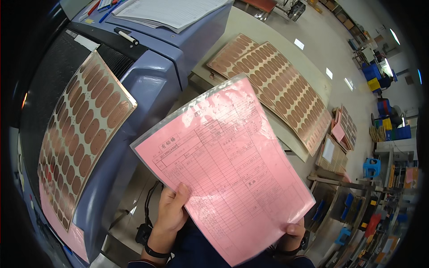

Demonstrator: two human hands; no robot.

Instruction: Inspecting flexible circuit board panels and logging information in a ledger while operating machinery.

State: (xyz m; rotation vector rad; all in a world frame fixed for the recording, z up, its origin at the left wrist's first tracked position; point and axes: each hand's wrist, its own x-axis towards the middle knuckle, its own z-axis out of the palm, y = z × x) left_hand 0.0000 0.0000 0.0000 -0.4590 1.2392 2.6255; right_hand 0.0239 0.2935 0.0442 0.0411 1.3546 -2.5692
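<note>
A pink printed form in a clear plastic sleeve [228, 174] is held up in front of me, tilted, its printed side toward me. My left hand [173, 210] pinches its left edge, thumb on the front. At the lower right edge my right hand [292, 234] grips it too; most of those fingers are hidden behind the sheet. To the left, a stack of copper-patterned circuit panels [85, 120] with oval pads rests on the blue-grey machine [152, 80]. Beneath its lower end sticks out another pink sheet [67, 230].
More oval-padded panels [286, 85] lie on a pale table [250, 27] beyond the form. Papers [170, 13], pens and a marker [127, 36] sit on the machine's top. Racks [348, 201], a blue stool [372, 168] and further panels [346, 127] stand at right.
</note>
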